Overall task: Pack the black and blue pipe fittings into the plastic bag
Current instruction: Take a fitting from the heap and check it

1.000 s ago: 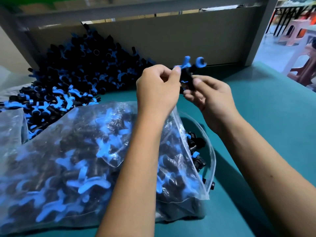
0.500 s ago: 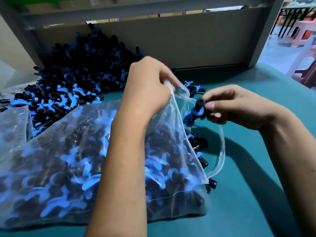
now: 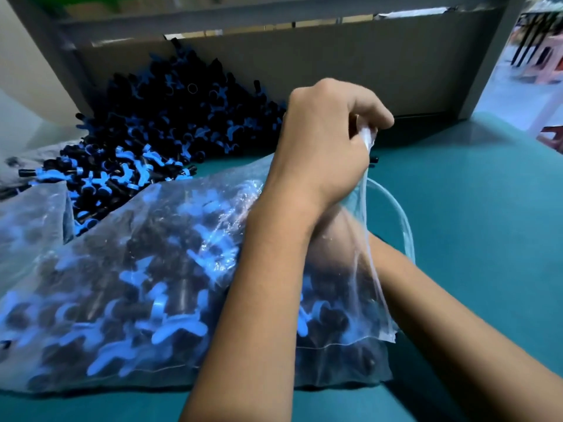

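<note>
Left hand [image 3: 323, 141] pinching upper lip of plastic bag [image 3: 128, 287], lifted open at right end. Right hand [image 3: 330, 239] reaching inside, fingers hidden behind film, grip impossible to tell. Bag nearly full on teal worktop [image 3: 475, 214]; loose pipe fittings [image 3: 158, 129] heaped far left. Risks: lip slipping from pinch, fittings spilling out near mouth, thin film snagging or tearing.

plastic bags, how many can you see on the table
2. The full plastic bag lies in front, its mouth held up by the left hand. A second bag shows partly at the left edge. More may lie out of view.
</note>
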A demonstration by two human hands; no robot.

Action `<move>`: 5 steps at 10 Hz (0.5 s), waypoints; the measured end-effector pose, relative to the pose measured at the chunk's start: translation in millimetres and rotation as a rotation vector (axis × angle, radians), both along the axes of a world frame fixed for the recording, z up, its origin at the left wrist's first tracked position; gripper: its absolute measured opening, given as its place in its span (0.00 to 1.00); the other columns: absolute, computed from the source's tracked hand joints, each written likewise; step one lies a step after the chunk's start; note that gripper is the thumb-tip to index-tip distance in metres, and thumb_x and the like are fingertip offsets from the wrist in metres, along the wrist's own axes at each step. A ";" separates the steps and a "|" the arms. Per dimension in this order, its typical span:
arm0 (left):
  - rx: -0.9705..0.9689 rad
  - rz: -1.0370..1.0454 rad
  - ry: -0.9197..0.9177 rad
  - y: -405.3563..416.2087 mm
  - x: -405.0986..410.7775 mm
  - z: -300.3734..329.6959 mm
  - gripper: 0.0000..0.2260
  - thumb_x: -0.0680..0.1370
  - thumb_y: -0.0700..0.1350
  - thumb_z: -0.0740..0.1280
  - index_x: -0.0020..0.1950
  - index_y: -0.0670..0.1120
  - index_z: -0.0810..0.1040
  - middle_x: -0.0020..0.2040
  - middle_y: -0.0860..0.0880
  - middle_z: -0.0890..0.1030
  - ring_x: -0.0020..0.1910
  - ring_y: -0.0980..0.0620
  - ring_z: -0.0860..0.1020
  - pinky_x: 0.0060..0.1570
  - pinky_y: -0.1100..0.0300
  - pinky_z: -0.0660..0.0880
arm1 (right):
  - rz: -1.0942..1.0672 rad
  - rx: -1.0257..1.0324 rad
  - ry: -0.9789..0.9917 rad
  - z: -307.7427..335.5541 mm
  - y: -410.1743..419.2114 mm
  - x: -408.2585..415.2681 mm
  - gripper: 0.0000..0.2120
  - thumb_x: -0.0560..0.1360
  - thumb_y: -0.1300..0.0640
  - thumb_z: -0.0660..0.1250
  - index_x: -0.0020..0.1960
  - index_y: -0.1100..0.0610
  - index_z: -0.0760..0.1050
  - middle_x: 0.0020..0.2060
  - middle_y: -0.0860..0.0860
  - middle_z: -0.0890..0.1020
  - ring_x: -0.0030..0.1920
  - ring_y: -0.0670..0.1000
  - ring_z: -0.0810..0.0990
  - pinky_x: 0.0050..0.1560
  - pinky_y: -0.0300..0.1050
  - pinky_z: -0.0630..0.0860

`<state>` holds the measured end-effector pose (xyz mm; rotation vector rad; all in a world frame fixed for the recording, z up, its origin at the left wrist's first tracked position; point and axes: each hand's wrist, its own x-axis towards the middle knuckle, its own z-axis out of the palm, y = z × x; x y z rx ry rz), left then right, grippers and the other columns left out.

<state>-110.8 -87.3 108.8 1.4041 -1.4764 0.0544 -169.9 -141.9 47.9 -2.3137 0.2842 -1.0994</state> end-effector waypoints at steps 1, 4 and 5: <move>0.055 0.063 0.116 -4.6 3.2 -9.2 0.14 0.76 0.33 0.68 0.46 0.50 0.89 0.39 0.54 0.86 0.38 0.60 0.82 0.44 0.68 0.78 | 0.082 0.290 0.319 2.6 12.6 -28.8 0.23 0.72 0.79 0.67 0.39 0.50 0.71 0.38 0.42 0.76 0.39 0.33 0.77 0.39 0.23 0.67; 0.455 0.290 0.228 -16.9 4.7 -41.3 0.14 0.76 0.37 0.65 0.44 0.56 0.84 0.51 0.50 0.82 0.49 0.45 0.81 0.50 0.56 0.79 | -0.420 0.564 -0.109 -19.4 -89.1 -72.1 0.13 0.68 0.69 0.62 0.38 0.56 0.81 0.35 0.53 0.84 0.30 0.46 0.77 0.30 0.40 0.70; 0.581 0.287 0.133 -17.2 3.2 -46.4 0.16 0.76 0.36 0.62 0.52 0.55 0.83 0.53 0.48 0.79 0.52 0.42 0.79 0.49 0.54 0.76 | -0.776 0.158 0.324 -46.8 -129.6 -63.3 0.14 0.73 0.63 0.67 0.55 0.52 0.82 0.52 0.54 0.84 0.52 0.52 0.81 0.56 0.47 0.74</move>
